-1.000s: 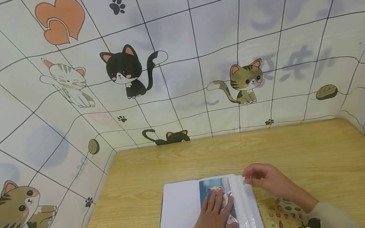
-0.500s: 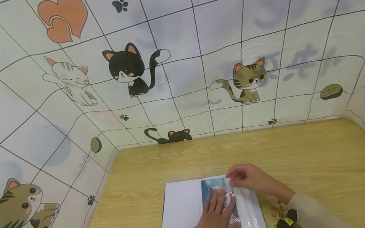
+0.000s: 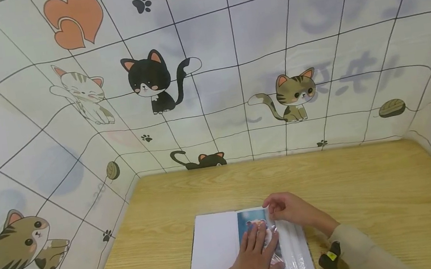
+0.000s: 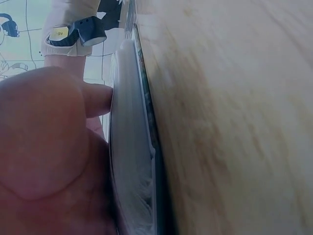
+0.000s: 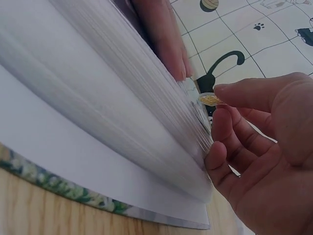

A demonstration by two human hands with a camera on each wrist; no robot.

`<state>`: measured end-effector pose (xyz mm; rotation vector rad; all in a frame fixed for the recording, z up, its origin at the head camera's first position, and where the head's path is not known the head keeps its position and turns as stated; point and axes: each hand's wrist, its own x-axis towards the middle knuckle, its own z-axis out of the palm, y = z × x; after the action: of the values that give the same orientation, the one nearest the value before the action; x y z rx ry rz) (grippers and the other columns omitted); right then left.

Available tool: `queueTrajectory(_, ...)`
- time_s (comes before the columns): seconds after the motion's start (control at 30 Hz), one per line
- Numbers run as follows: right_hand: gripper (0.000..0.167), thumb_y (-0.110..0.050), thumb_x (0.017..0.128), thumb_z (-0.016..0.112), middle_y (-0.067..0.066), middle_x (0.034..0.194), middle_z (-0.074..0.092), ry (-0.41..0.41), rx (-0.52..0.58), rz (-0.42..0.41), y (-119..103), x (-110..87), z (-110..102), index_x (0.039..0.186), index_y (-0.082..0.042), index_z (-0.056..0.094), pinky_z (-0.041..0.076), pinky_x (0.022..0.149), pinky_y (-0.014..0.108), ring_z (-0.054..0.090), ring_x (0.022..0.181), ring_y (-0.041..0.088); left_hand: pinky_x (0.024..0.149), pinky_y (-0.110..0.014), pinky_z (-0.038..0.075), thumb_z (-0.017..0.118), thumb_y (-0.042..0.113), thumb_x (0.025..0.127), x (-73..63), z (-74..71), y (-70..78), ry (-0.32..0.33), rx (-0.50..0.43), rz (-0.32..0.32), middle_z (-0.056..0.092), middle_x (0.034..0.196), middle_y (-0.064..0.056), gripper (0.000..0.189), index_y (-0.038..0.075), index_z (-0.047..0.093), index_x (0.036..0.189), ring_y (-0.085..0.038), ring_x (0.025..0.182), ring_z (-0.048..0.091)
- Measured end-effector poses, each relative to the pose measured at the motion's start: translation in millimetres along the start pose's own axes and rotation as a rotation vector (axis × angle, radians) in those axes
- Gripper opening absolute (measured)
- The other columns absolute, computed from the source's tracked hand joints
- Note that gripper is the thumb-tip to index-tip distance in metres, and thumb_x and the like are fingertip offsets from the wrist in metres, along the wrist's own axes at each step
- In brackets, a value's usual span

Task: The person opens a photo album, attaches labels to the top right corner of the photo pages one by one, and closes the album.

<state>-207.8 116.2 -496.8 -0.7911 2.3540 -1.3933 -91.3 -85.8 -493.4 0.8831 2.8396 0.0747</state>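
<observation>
Plainly, right hand (image 3: pixel 291 211): closed to a narrow pinch, holding a small yellow piece (image 5: pixel 209 100) between its fingertips near the page edges; lower fingers bent loosely.
Yellow piece: looks thin, light and easily creased or dropped; probably best taken by its rim.
Left hand (image 3: pixel 252 257): spread wide and flat, pressing on the picture page; it grips nothing.
Picture (image 3: pixel 247 218): blue, partly under the left fingers, lower centre of the head view.
Album (image 3: pixel 213 244): open at lower centre, white inner cover on the left, page stack on the right; sleeves likely slippery and floppy, best lifted by the outer edge, the cover stiffer.
Surface (image 3: pixel 369 187): wood-grained, beneath the album.
</observation>
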Motion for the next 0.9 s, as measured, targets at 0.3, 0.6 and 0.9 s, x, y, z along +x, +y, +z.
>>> queueTrajectory(0.3, 0.023, -0.007, 0.091, 0.068, 0.001, 0.087, 0.064, 0.013, 0.006, -0.009, 1.8, 3.4, 1.8, 0.113, -0.003, 0.065, 0.046, 0.069, 0.024, 0.056, 0.078, 0.013, 0.118, -0.050, 0.025, 0.024, 0.056, 0.104, 1.3, 0.3, 1.6, -0.031, 0.042, -0.020, 0.011, 0.167, -0.008, 0.063, 0.024, 0.022, 0.159, -0.027, 0.153, 0.011)
queueTrajectory(0.6, 0.022, -0.006, 0.090, 0.068, 0.000, 0.087, 0.062, 0.027, -0.018, 0.006, 4.6, 4.9, 2.3, 0.112, -0.006, 0.066, 0.046, 0.067, 0.025, 0.055, 0.076, 0.012, 0.115, -0.049, 0.031, 0.026, 0.052, 0.105, 0.1, -0.5, 2.5, 0.044, 0.101, 0.008, 0.019, 0.165, -0.012, 0.061, 0.020, 0.029, 0.157, -0.029, 0.151, 0.019)
queueTrajectory(0.9, 0.022, -0.006, 0.090, 0.067, -0.002, 0.088, 0.062, 0.037, -0.049, 0.008, 10.4, 7.6, 4.6, 0.112, -0.009, 0.066, 0.047, 0.066, 0.025, 0.056, 0.075, 0.012, 0.115, -0.050, 0.030, 0.025, 0.053, 0.105, 0.4, 1.3, 1.4, 0.021, 0.079, 0.006, 0.017, 0.165, -0.011, 0.061, 0.020, 0.028, 0.157, -0.030, 0.151, 0.018)
